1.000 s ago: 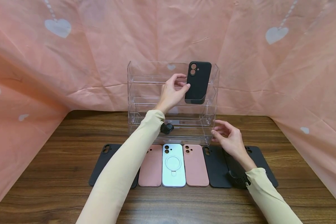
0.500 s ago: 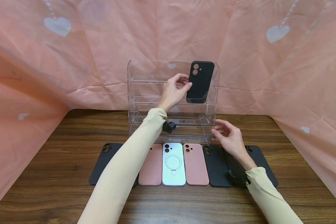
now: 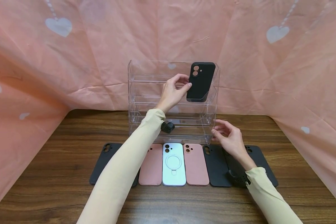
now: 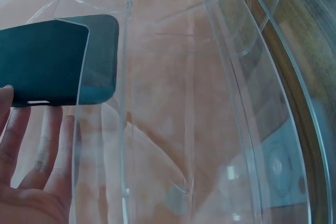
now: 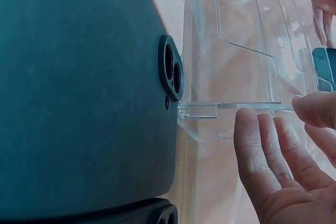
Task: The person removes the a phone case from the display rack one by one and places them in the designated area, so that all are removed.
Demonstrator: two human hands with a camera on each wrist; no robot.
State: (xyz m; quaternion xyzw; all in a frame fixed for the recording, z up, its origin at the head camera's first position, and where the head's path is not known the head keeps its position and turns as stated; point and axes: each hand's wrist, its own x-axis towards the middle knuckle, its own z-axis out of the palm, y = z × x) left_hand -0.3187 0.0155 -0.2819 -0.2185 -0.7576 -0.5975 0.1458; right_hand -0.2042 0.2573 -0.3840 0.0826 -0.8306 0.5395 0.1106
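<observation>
My left hand [image 3: 172, 93] pinches the left edge of a black phone case [image 3: 203, 79] between thumb and fingers. The case is upright and a little tilted. Its bottom end sits behind a clear front lip near the upper right of a tiered acrylic display rack [image 3: 145, 100]. In the left wrist view, the clear lip overlaps the end of the black case [image 4: 100, 61]. At the rack's lower right side is my right hand [image 3: 231, 138]. Its fairly straight fingers [image 5: 252, 145] touch the outside of the clear side panel, with the thumb at the panel's edge.
In front of the rack lies a row of phone cases: black ones at both ends, a pink case [image 3: 196, 165], a white case [image 3: 174, 165] with a ring, and another pink case [image 3: 151, 168]. They lie on a wooden table [image 3: 168, 202]. A pink curtain [image 3: 100, 46] hangs behind.
My left hand and the black phone case have shifted slightly right along the rack; over the last half second they barely move. My right hand stays at the rack's side.
</observation>
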